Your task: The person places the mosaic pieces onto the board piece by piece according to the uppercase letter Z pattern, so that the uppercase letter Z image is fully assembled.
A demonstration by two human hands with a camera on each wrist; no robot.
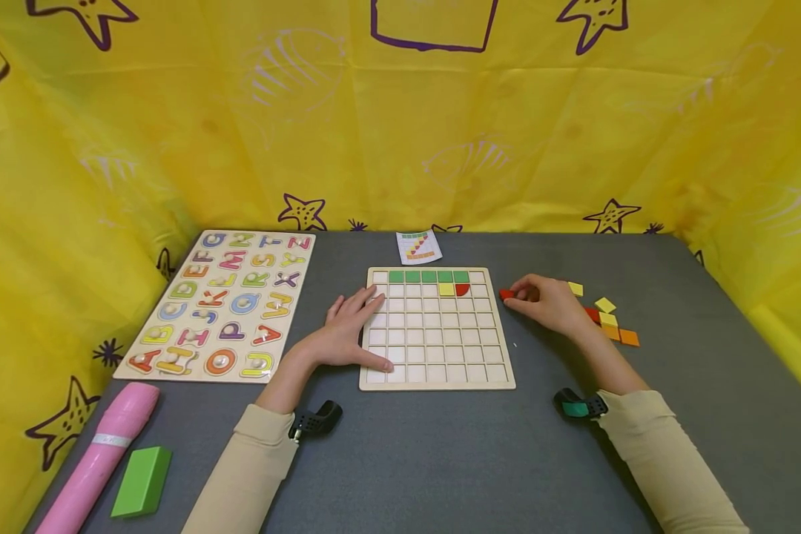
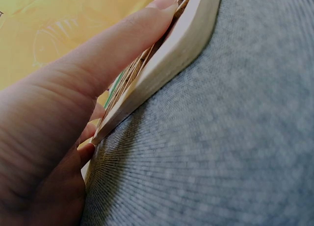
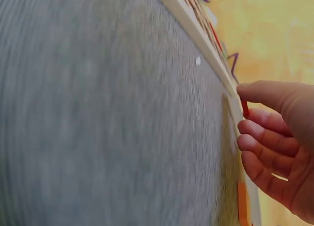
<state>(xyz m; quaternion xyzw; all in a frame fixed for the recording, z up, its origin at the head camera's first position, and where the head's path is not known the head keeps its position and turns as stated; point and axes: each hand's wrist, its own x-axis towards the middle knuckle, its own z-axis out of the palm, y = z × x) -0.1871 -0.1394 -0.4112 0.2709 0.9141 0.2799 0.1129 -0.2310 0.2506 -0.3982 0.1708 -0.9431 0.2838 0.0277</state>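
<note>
A wooden grid board (image 1: 438, 377) lies mid-table, with a row of green square tiles (image 1: 429, 277) in its top row. Below them sit a yellow square tile (image 1: 446, 289) and a red rounded tile (image 1: 463, 290). My left hand (image 1: 337, 337) rests on the board's left edge, fingers spread and thumb (image 2: 122, 44) on the near left corner. Just off the board's right side, my right hand (image 1: 547, 302) pinches a red tile (image 1: 506, 294) between thumb and fingers; in the right wrist view that red tile (image 3: 245, 108) shows edge-on.
Loose yellow, red and orange tiles (image 1: 630, 338) lie beyond the right wrist. A small pattern card (image 1: 418, 248) is behind the board. At left lie an alphabet puzzle board (image 1: 213, 311), a pink cylindrical object (image 1: 100, 460) and a green block (image 1: 142, 482). Yellow cloth (image 1: 400, 133) surrounds the table.
</note>
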